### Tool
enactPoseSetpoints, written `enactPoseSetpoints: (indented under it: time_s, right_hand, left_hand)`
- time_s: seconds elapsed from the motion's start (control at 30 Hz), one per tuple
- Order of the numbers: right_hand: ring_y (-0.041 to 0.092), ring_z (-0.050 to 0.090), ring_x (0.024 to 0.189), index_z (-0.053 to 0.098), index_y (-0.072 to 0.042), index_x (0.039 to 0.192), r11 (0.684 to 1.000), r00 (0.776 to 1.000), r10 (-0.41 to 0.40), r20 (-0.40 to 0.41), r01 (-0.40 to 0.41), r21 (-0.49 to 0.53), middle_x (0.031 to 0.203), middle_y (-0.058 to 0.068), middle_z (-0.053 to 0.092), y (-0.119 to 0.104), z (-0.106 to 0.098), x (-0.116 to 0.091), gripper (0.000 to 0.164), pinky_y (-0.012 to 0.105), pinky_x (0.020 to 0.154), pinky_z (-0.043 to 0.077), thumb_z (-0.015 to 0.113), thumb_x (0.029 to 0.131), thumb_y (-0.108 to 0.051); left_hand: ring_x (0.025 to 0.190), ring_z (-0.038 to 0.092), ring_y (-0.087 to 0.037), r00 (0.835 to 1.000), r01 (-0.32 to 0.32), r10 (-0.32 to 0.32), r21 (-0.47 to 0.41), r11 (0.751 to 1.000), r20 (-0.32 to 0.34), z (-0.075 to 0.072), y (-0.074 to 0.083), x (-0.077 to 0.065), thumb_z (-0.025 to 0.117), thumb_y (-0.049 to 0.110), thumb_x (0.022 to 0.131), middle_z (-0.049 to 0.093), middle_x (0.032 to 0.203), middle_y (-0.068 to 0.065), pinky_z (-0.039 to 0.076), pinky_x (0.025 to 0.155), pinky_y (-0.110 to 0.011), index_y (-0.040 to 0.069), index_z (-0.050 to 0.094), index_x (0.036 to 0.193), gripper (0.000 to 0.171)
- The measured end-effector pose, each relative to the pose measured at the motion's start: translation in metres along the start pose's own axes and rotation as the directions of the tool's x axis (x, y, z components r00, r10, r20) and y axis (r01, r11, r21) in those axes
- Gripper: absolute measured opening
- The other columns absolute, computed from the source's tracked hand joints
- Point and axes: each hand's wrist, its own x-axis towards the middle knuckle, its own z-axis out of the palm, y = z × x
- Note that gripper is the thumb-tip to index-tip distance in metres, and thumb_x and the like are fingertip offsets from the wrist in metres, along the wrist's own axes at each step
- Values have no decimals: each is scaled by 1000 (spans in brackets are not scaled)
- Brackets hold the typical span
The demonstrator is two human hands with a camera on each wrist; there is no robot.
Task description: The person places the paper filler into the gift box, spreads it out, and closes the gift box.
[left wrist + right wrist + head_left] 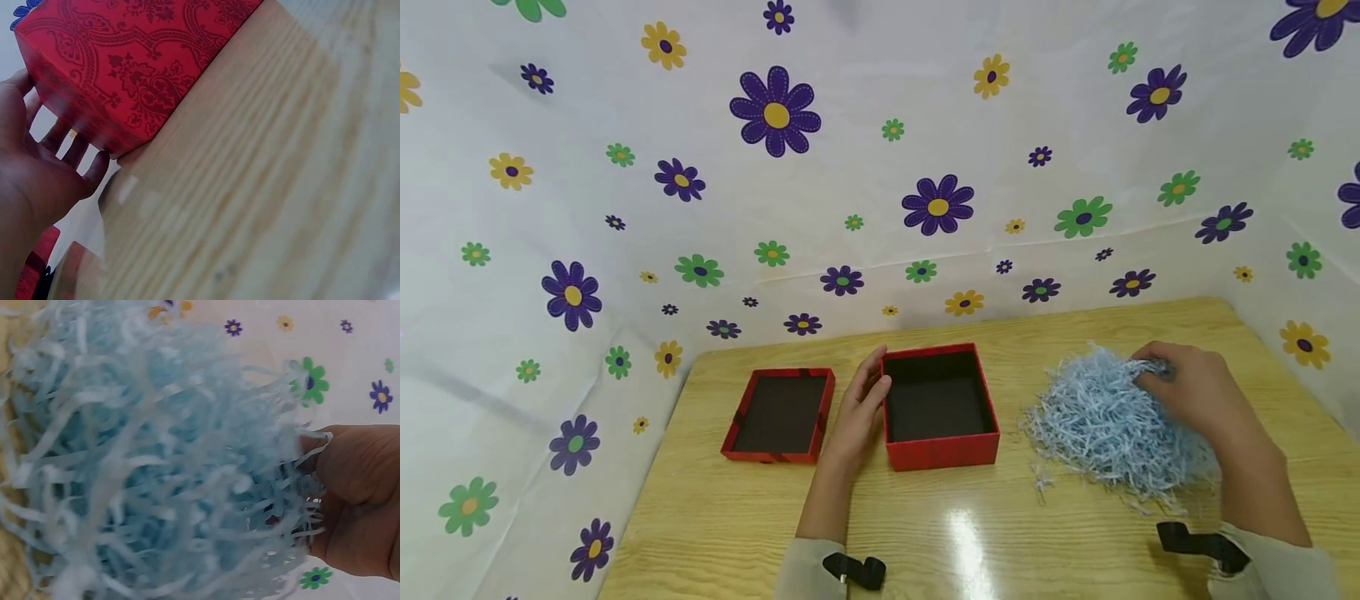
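Note:
A red box (943,454) with a dark patterned cover and a black inside stands uncovered on the table. My left hand (859,408) rests against its left wall, the thumb up by the rim. Seen from the left wrist, the spread fingers lie along the side of the box (137,69). To the right is a loose heap of light blue shredded paper (1105,425). At the heap's upper right my right hand (1198,392) grips a tuft of it between thumb and fingers. The blue strips (162,462) hide most of those fingers in the right wrist view.
Left of the box, a shallow red lid (778,412) lies with its black inside facing up. A few stray strips (1041,479) are scattered by the heap. The wooden table (715,525) ends at a flower-printed white sheet (842,183) behind and at both sides.

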Motion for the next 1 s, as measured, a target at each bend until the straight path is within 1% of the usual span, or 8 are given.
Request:
enactPoseSetpoints:
  time_s: [0.2, 0.33, 0.47, 0.57, 0.6, 0.73, 0.87, 1.0]
  right_hand:
    - [48, 59, 95, 67, 3, 126, 999, 987, 50, -151, -46, 24, 125, 39, 63, -15, -21, -10, 27, 54, 67, 48, 68, 101, -6]
    - [52, 57, 101, 67, 5, 126, 998, 959, 69, -275, -65, 23, 126, 38, 63, -30, -31, -14, 27, 63, 74, 49, 67, 100, -3]
    - [48, 59, 89, 69, 6, 124, 999, 936, 49, -349, -52, 0, 123, 37, 66, -45, -43, -14, 26, 39, 61, 51, 67, 99, 0]
    - [48, 62, 87, 69, 5, 126, 1000, 925, 29, -379, -29, 7, 124, 36, 66, -56, -54, -12, 26, 10, 58, 35, 66, 100, 0]
    - [49, 63, 89, 69, 5, 126, 1000, 921, 31, -388, -27, 15, 126, 35, 66, -61, -58, -12, 27, 8, 62, 42, 65, 100, -1]
    - [55, 64, 101, 68, 6, 130, 999, 907, 35, -420, -18, 44, 130, 35, 64, -77, -73, -9, 29, -5, 75, 33, 63, 102, -1]
    - [53, 65, 94, 68, 7, 131, 999, 888, 6, -460, 19, 50, 129, 35, 64, -91, -84, -5, 30, -7, 67, 22, 62, 102, -1]
    - [6, 61, 81, 70, 5, 129, 997, 865, -18, -501, 50, 51, 126, 32, 68, -105, -92, 0, 29, -4, 66, 26, 63, 102, -3]
  left_hand:
    - [154, 30, -25, 1000, -21, 21, -1, 1000, 15, 0, -4, 1, 56, 35, 111, 36, 166, 3, 28, 126, -55, 32, 43, 162, 53]
    - [154, 31, -25, 999, -29, 29, 6, 1000, 19, 0, -5, 2, 59, 41, 109, 36, 166, 3, 28, 125, -56, 31, 42, 163, 57]
    - [154, 31, -26, 999, -39, 39, 10, 999, 12, 0, -5, 3, 58, 39, 110, 37, 166, 4, 29, 125, -55, 32, 44, 162, 55]
    - [154, 30, -27, 999, -41, 41, 5, 999, 2, 0, -5, 3, 57, 36, 111, 37, 166, 4, 28, 125, -56, 36, 47, 159, 50]
    - [154, 30, -27, 999, -42, 42, 5, 999, -3, 0, -5, 3, 57, 35, 111, 37, 165, 4, 28, 125, -56, 38, 48, 158, 48]
    - [154, 31, -27, 999, -48, 48, 2, 999, -8, 0, -6, 3, 58, 34, 110, 39, 164, 4, 29, 125, -54, 40, 50, 156, 46]
    - [154, 31, -28, 998, -61, 61, -5, 998, -2, 0, -5, 3, 59, 35, 110, 39, 165, 1, 29, 125, -56, 35, 49, 158, 50]
    - [155, 29, -30, 998, -64, 64, -9, 998, 5, 0, -5, 4, 60, 36, 109, 37, 166, 0, 28, 125, -57, 29, 46, 161, 54]
